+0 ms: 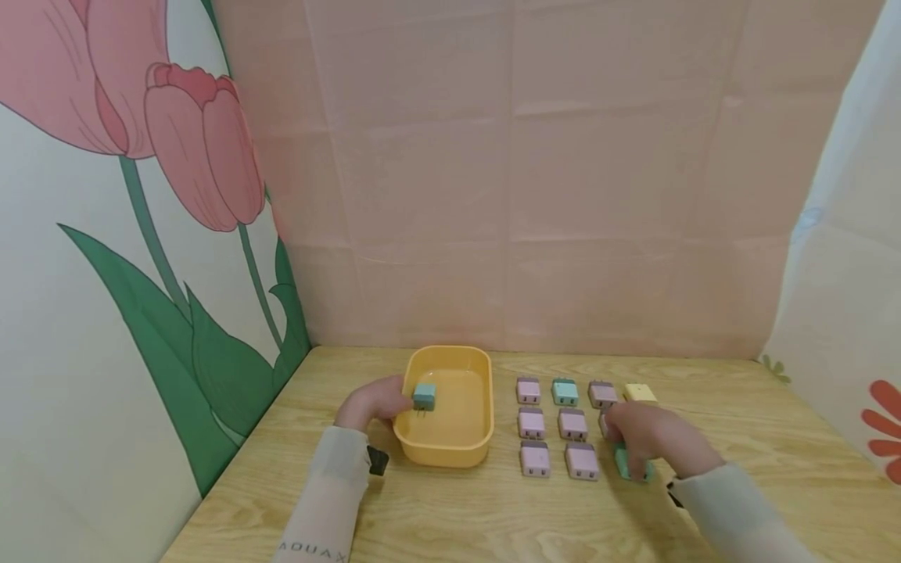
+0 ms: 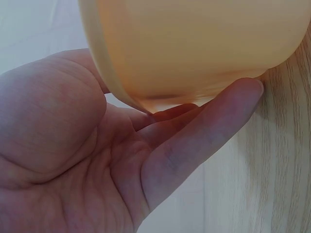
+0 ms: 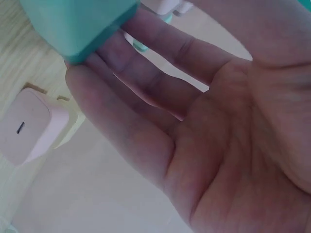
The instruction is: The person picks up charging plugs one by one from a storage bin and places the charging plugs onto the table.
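Observation:
A yellow plastic tub stands on the table with a teal plug-in charger inside, prongs toward me. My left hand holds the tub's left wall; in the left wrist view its fingers lie along the outside, the thumb reaching over the rim. At the front right of the charger rows, my right hand grips a green charger. The right wrist view has that green charger against the fingertips; the thumb tip is out of frame. A pale purple charger is partly hidden behind this hand.
Right of the tub, several pale purple chargers lie in rows. The back row includes a teal charger and, at its right end, a yellow one. A pink cloth hangs behind the wooden table.

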Available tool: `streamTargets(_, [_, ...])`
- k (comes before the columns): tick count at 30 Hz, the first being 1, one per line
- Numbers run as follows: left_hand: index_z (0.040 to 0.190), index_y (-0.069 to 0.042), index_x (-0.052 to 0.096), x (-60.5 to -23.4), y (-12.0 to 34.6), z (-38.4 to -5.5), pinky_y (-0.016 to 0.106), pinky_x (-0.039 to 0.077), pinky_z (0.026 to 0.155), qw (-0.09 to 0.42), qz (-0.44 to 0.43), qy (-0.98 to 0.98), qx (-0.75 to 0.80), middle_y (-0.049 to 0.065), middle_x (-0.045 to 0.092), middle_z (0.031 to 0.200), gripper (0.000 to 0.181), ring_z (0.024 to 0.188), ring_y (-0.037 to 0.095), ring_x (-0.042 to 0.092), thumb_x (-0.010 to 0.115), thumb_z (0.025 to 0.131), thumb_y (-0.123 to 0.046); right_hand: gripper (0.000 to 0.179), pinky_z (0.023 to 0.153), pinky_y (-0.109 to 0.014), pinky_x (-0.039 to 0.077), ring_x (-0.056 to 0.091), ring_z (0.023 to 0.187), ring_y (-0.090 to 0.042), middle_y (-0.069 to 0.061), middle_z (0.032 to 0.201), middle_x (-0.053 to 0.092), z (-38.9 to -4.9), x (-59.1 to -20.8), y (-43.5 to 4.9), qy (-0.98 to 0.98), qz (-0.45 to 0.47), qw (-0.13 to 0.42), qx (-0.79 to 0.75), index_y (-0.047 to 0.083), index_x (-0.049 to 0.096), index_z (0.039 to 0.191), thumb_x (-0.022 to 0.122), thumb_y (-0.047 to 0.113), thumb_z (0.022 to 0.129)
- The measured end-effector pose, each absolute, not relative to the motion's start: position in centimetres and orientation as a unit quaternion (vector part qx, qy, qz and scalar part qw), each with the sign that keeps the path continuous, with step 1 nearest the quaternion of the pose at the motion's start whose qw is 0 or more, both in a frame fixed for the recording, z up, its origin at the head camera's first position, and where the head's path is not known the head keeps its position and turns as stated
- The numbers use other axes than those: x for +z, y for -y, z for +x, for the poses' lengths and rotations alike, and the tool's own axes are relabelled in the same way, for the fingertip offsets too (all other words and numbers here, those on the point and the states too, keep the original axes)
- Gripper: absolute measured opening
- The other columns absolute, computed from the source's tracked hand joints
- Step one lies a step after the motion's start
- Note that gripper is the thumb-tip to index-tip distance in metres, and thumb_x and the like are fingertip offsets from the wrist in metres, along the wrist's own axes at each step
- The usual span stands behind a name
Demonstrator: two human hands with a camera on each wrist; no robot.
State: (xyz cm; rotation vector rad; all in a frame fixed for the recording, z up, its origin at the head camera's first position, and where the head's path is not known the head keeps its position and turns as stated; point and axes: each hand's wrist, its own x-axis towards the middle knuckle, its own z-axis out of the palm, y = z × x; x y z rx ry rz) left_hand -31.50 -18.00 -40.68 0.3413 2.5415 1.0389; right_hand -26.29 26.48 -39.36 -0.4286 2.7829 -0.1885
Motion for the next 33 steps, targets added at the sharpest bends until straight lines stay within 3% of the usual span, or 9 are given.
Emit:
streamTargets(7, [0.137,0.005,0.057,-40.76,17.99,-31.57,0.038,0.065,0.071,0.189,0.113,-0.9,0.375,0.022,0.076,0.105,0.04,0.077,0.023,0.077,0.054,0.098,-0.003,0.05,0.075,-0.04,0.056,0.057,0.086,-0.02,-0.003,0.096,0.066,-26.38,-39.14,-26.91,-0.969,-0.156,0.167,-0.09,0.009,0.066,0.1,0.097,-0.006,0.063])
streamTargets(23, [0.137,0.006,0.057,-40.45,18.14,-31.24,0.042,0.066,0.073,0.191,0.118,-0.899,0.375,0.024,0.076,0.108,0.04,0.084,0.03,0.08,0.054,0.098,-0.003,0.051,0.073,-0.037,0.054,0.057,0.083,-0.019,-0.003,0.093,0.066,-26.61,-39.16,-27.02,-0.965,-0.166,0.174,-0.101,0.009,0.066,0.098,0.098,-0.007,0.061])
streamTargets(33, [0.141,0.005,0.055,-40.45,18.07,-31.25,0.04,0.066,0.073,0.192,0.107,-0.902,0.373,0.022,0.075,0.109,0.043,0.081,0.026,0.078,0.055,0.099,-0.004,0.051,0.073,-0.036,0.053,0.057,0.083,-0.019,-0.003,0.093,0.066,-26.64,-39.16,-27.08,-0.965,-0.167,0.175,-0.105,0.01,0.066,0.097,0.098,-0.007,0.061])
